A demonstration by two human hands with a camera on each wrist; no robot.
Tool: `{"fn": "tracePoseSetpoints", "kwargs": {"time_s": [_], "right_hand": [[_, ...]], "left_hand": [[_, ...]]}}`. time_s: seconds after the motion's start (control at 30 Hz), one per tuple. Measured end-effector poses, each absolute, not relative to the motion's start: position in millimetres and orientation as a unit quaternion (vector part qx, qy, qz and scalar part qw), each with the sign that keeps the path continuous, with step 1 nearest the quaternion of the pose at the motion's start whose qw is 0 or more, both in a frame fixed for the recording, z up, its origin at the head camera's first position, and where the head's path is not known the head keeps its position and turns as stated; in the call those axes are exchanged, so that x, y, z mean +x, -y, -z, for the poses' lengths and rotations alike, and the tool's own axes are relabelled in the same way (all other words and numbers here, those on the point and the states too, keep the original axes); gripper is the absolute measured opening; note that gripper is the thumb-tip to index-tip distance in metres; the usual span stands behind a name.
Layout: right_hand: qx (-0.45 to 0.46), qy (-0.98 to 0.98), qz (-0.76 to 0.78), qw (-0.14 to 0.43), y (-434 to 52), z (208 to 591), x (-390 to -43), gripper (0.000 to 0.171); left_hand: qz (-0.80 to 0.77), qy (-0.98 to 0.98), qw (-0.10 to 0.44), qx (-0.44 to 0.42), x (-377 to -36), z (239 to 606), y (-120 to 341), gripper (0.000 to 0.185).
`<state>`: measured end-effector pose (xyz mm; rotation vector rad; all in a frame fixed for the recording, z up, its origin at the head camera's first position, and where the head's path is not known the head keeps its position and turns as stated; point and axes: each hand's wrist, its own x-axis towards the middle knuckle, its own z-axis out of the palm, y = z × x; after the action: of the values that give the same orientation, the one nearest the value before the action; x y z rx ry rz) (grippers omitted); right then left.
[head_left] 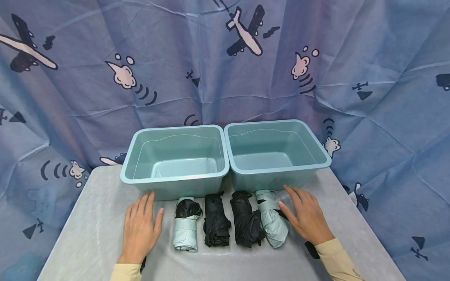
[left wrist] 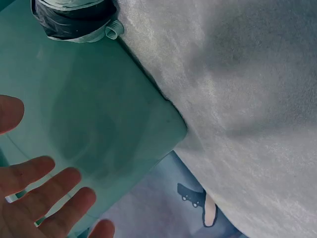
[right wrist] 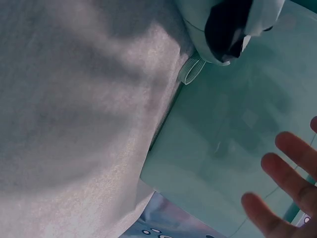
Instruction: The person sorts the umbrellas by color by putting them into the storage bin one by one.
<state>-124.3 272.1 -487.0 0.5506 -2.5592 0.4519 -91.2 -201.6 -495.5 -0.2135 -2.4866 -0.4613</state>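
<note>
Four folded umbrellas lie side by side on the grey table (head_left: 88,238): a mint one (head_left: 186,224), two black ones (head_left: 215,220) (head_left: 246,222), and another mint one (head_left: 271,218). My left hand (head_left: 140,228) rests flat and open on the table, just left of the first mint umbrella (left wrist: 74,20). My right hand (head_left: 306,216) lies open at the right end of the row, its thumb touching the mint umbrella (right wrist: 228,25) there. Two empty teal bins (head_left: 175,160) (head_left: 275,152) stand right behind the umbrellas.
A blue curtain (head_left: 225,62) printed with planes and clouds hangs behind and around the table. Bare table surface lies to the left of my left hand and in front of the umbrellas. The bins' teal walls (left wrist: 99,109) (right wrist: 233,139) fill both wrist views.
</note>
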Motion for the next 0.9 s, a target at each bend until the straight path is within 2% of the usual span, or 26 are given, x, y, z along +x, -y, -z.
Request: {"fn": "tracePoseSetpoints", "kwargs": {"time_s": [0.27, 0.5, 0.67, 0.9], "right_hand": [[0.196, 0.932, -0.171, 0.253, -270.4, 485.6, -124.4, 0.038], [0.189, 0.938, -0.172, 0.235, -269.8, 485.2, -124.9, 0.025], [0.182, 0.940, -0.177, 0.227, -268.6, 484.1, -124.6, 0.023], [0.177, 0.940, -0.188, 0.222, -269.0, 482.7, -123.7, 0.024]], "left_hand": [[0.185, 0.939, 0.284, -0.064, -90.9, 494.4, 201.9, 0.035], [0.238, 0.944, 0.228, -0.034, -89.2, 491.4, 207.2, 0.022], [0.297, 0.937, 0.182, 0.009, -89.4, 487.1, 220.1, 0.023], [0.367, 0.908, 0.188, 0.072, -91.1, 473.4, 244.2, 0.028]]}}
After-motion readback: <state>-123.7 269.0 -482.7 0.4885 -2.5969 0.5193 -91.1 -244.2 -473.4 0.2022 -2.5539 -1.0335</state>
